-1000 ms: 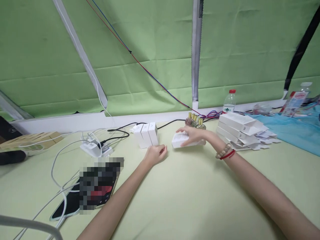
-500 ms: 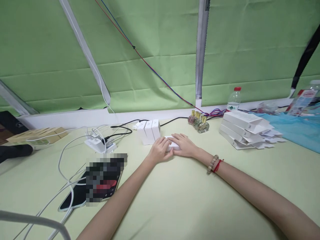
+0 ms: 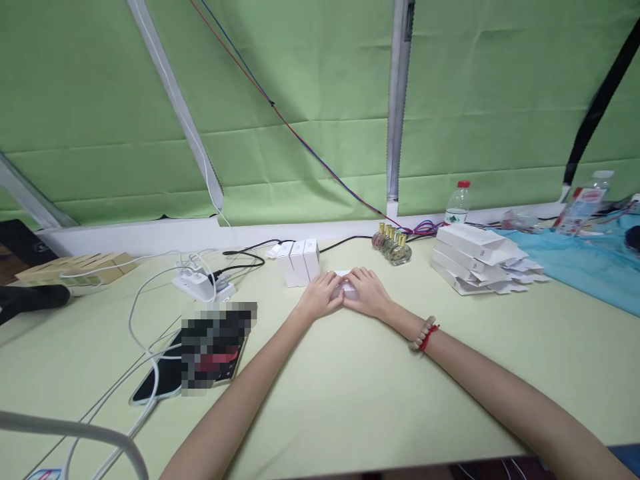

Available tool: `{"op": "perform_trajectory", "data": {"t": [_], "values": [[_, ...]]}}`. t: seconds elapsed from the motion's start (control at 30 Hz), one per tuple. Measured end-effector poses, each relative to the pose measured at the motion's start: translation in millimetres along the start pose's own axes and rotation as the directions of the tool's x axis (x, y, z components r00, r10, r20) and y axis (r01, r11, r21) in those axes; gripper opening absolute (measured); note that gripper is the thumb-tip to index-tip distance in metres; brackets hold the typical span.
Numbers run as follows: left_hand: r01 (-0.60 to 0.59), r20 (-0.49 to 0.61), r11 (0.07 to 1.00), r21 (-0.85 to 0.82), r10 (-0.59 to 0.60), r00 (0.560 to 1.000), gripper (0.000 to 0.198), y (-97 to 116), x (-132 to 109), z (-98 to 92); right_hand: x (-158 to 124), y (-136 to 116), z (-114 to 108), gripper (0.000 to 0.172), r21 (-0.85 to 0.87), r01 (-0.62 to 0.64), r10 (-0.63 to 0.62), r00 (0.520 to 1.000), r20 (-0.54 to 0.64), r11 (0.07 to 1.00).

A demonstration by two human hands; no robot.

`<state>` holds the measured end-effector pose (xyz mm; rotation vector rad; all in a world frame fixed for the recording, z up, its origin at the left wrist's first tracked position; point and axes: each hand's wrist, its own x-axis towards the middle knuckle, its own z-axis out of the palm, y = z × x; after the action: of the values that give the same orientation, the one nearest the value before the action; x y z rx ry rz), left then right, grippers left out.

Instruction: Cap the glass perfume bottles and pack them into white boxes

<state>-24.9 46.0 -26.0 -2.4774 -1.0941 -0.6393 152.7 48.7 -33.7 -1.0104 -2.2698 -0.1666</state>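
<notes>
A small white box (image 3: 351, 292) lies on the pale yellow table, largely covered by my hands. From its left side, my left hand (image 3: 319, 297) grips it with curled fingers. My right hand (image 3: 369, 292) is closed over the opposite end, and the two thumbs nearly meet at the near edge. Just behind my left hand stand several white boxes (image 3: 299, 264) upright in a row. Small glass bottles with gold caps (image 3: 394, 248) are grouped beyond my right hand. Farther right, flattened-looking white cartons (image 3: 470, 261) with open flaps are stacked.
White cables cross a dark-screened tablet (image 3: 163, 375) at left, near a white power strip (image 3: 196, 287). Yellowish boxes (image 3: 80, 268) sit at far left. Behind the cartons are a red-capped bottle (image 3: 457, 208), a blue cloth (image 3: 575, 257) and another bottle (image 3: 585, 203).
My right hand's fingers have drawn in around the box, and the thumbs have come closer together at its near edge. The view has shifted slightly, showing the table's front edge.
</notes>
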Motion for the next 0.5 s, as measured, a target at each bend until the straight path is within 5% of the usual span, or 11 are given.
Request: {"op": "perform_trajectory", "data": {"t": [0.5], "values": [[0.222, -0.119, 0.973, -0.057, -0.228, 0.966, 0.012, 3, -13, -4.1, -21, -15, -15, 0.011, 0.111, 0.099, -0.096, 0.995, -0.035, 0.989]]}}
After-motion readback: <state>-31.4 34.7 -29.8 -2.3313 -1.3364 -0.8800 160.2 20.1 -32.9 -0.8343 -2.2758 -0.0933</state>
